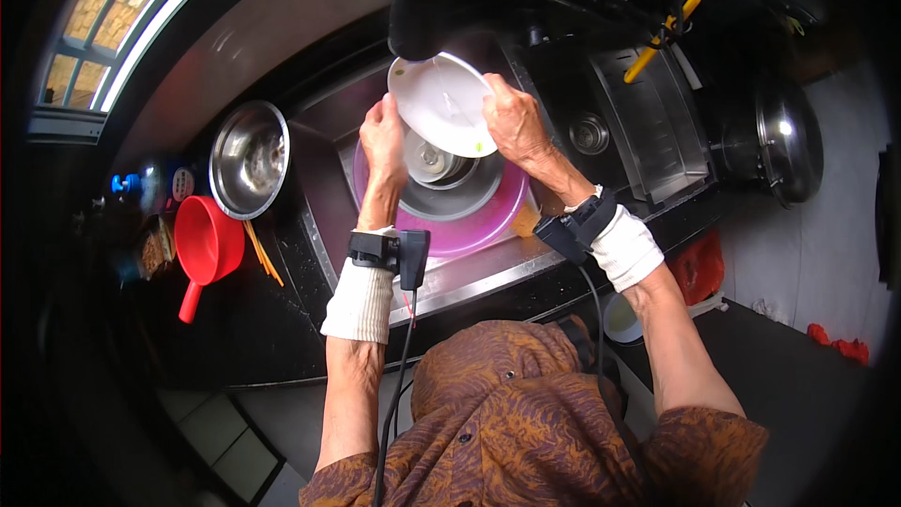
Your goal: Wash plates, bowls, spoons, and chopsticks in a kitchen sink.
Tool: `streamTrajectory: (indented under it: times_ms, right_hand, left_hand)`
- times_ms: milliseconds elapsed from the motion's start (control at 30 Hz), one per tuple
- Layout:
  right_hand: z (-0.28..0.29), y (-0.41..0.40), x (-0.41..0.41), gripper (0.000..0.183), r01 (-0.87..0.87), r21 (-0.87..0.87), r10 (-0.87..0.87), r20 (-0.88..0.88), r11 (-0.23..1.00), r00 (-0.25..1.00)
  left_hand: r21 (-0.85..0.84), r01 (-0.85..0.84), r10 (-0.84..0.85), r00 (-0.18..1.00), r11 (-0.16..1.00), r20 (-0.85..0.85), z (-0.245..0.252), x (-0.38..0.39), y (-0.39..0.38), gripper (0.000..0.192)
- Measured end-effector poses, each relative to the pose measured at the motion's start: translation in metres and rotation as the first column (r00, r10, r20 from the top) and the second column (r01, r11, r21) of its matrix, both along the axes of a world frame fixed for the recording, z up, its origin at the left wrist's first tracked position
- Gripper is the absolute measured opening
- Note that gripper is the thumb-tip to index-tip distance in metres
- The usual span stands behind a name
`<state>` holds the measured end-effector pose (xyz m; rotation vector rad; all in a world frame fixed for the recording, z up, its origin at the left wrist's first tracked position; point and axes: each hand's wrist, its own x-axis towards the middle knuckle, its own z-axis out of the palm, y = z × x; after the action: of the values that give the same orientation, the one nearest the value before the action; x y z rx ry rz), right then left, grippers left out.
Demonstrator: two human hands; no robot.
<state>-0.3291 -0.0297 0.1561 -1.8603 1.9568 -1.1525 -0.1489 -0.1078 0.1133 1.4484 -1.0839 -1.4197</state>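
Observation:
A white dish (pixel 440 109) with small green marks is tilted over the sink, under the end of a black tap (pixel 419 21). What looks like a thin stream of water runs onto its inner face. My right hand (pixel 517 120) grips the dish's right rim, thumb on top. At the left rim is my left hand (pixel 383 144), slightly blurred, its fingers partly hidden by the edge. Beneath the dish, a pink plastic basin (pixel 468 243) holds a grey metal bowl (pixel 482 201) with smaller white dishes (pixel 426 162) inside it.
The basin stands in a steel sink (pixel 320 201). Left on the black counter are a steel bowl (pixel 250 158), a red dipper (pixel 208 239), orange chopsticks (pixel 262 253) and a bottle with a blue pump (pixel 162 186). At right are a drain (pixel 588 134), a steel tray (pixel 651 127) and a yellow-handled tool (pixel 662 35).

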Motion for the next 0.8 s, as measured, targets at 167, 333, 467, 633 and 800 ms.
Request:
streamTrajectory:
  times_ms: [167, 333, 467, 633, 800]
  right_hand:
    - [0.001, 0.007, -0.004, 0.015, 0.029, 0.038, -0.037, 0.204, 0.999, 0.978]
    - [0.002, 0.013, 0.001, 0.022, -0.05, 0.105, 0.017, 0.297, 0.993, 0.955]
    - [-0.006, 0.015, 0.007, 0.023, -0.024, 0.238, -0.069, 0.377, 0.971, 0.924]
    - [-0.013, 0.015, 0.006, 0.022, -0.073, 0.239, -0.049, 0.467, 0.968, 0.883]
    - [0.004, 0.01, 0.012, 0.019, -0.044, 0.202, -0.016, 0.287, 0.978, 0.958]
  left_hand:
    - [-0.577, 0.292, 0.191, 0.751, 0.763, 0.632, 0.045, -0.024, 0.027, 0.058]
    - [-0.608, 0.369, 0.208, 0.711, 0.703, 0.671, 0.049, -0.032, 0.018, 0.086]
    - [-0.523, 0.354, 0.162, 0.689, 0.776, 0.707, 0.045, -0.033, 0.008, 0.083]
    - [-0.298, 0.369, -0.041, 0.685, 0.88, 0.727, 0.047, -0.032, -0.003, 0.077]
    - [-0.552, 0.294, 0.242, 0.671, 0.78, 0.7, 0.041, -0.031, 0.0, 0.067]
